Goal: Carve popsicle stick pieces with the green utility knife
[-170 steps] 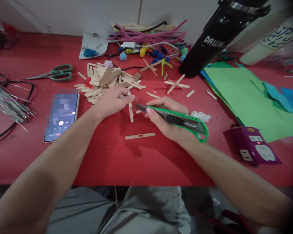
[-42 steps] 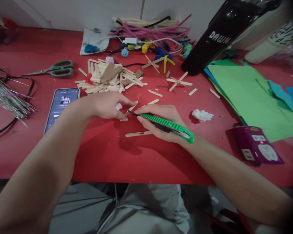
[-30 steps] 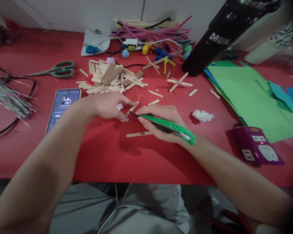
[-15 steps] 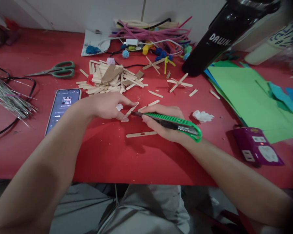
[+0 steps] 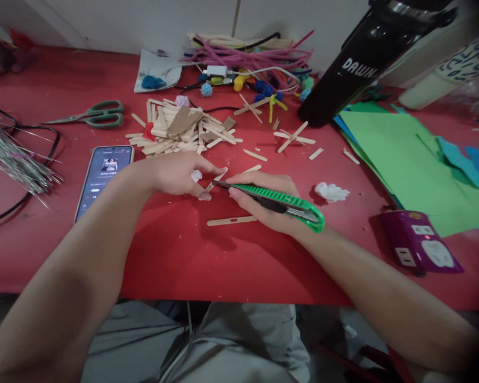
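Shifted left since the earliest frame, the green cutter [image 5: 280,198] on my remote feed has its tip at a slanted wooden stick [image 5: 222,174]. My right hand [image 5: 269,215] is wrapped round the handle; my left hand [image 5: 175,173] holds the stick by its ends, thumb and forefinger spread. Nearer me than the right fingers, a slotted stick [image 5: 222,222] lies on the bench [image 5: 175,255]; beyond the left fingers, a heap of sticks [image 5: 159,126].
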Tool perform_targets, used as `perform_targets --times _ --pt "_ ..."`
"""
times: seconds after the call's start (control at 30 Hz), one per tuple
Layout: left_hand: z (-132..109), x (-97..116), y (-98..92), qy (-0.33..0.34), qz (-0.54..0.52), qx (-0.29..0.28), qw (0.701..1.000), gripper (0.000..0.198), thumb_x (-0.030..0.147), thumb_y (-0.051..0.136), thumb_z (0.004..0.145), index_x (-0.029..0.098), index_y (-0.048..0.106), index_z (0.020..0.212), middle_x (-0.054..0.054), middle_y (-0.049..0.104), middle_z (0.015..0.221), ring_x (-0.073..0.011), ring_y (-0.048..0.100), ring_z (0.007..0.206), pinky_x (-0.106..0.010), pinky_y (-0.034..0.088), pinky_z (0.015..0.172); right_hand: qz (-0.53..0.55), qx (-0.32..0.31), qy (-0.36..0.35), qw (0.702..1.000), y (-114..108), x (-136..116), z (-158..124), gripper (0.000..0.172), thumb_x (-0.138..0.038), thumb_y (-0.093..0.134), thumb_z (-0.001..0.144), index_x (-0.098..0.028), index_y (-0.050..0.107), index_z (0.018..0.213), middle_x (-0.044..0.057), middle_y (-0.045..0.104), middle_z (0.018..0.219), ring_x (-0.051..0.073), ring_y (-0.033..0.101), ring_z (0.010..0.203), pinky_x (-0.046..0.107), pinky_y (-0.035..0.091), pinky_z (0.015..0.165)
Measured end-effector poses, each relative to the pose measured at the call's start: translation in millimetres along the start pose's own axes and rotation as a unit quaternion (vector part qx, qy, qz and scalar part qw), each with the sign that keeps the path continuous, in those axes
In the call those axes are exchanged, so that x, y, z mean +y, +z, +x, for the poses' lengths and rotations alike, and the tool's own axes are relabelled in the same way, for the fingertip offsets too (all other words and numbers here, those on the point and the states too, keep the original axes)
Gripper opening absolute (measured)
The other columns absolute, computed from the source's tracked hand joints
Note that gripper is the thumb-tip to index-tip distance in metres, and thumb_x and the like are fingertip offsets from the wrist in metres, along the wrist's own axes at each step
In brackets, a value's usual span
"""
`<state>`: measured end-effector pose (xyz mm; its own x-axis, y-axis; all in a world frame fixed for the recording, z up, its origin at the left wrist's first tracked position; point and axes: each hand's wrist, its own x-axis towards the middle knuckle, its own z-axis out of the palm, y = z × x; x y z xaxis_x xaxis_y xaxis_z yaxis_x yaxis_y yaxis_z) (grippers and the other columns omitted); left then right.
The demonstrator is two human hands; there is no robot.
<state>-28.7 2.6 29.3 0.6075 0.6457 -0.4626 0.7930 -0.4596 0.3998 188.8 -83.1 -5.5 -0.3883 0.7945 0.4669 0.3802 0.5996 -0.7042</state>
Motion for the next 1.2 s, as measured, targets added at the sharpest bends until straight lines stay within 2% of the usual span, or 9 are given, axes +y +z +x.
perform_targets --times 0.63,1.2 --pt "-2.0 2.2 -0.6 0.004 -0.001 0.002 1.000 0.077 0.059 0.063 0.070 0.036 0.047 0.142 -0.001 0.051 0.146 -0.0275 0.049 0.128 -0.034 0.039 0.102 -0.002 0.003 -0.005 1.000 0.3 -0.5 0.6 0.015 -0.021 0.061 0.089 -0.018 0.069 0.102 0.002 0.071 0.085 0.009 0.063 0.067 0.019 0.051 0.066" --pt "-1.9 1.3 0.1 0.010 -0.012 0.001 1.000 0.075 0.057 0.064 0.071 0.035 0.048 0.141 -0.001 0.052 0.145 -0.0269 0.049 0.128 -0.034 0.038 0.103 -0.007 -0.020 0.001 1.000 -0.9 -2.6 2.0 0.016 -0.022 0.059 0.090 -0.019 0.068 0.102 0.001 0.070 0.081 0.008 0.061 0.063 0.019 0.050 0.063"
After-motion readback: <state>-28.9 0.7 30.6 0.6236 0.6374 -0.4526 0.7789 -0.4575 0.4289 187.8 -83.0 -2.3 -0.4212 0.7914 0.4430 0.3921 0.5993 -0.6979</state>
